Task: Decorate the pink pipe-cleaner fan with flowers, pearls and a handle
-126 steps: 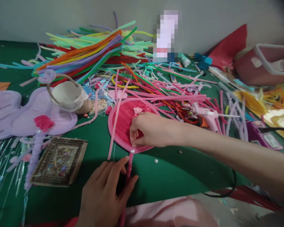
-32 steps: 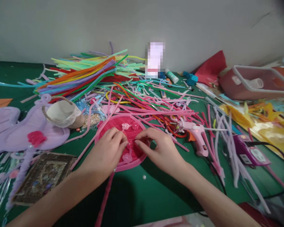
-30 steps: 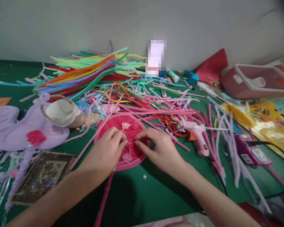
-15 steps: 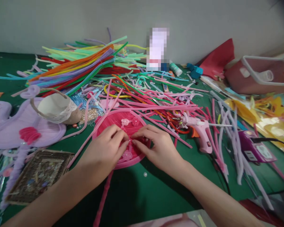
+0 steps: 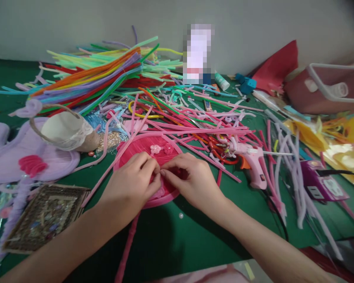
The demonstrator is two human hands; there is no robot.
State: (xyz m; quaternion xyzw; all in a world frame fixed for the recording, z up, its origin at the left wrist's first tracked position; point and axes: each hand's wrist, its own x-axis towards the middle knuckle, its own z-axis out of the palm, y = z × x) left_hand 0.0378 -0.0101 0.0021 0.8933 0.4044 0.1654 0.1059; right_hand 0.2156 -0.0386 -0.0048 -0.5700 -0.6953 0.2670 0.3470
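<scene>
A round pink fan (image 5: 138, 146) covered in fuzzy pipe cleaners lies under both my hands, its wrapped handle (image 5: 128, 245) pointing toward me. My left hand (image 5: 132, 182) rests over the fan's left half, fingertips pinched near its middle. From the other side my right hand (image 5: 193, 179) pinches at the same spot, thumb and forefinger meeting the left fingertips. Whatever sits between them is too small and covered to make out. Above the fingers, a pale pink flower (image 5: 155, 149) and a deeper pink flower (image 5: 168, 148) decorate the fan; more pink decoration is partly hidden below.
To the right lies a pink glue gun (image 5: 253, 161) beside a purple box (image 5: 323, 181) with a cord. Loose pipe cleaners (image 5: 194, 129) spread behind the fan. At left are a small basket (image 5: 87, 141), a lilac fan (image 5: 59, 163) and a cardboard tray (image 5: 79, 192). A bead (image 5: 181, 215) lies nearby.
My fingers have shifted slightly at the fan's middle, the left ones curling more over the lower decoration. The whole view has tilted a little.
</scene>
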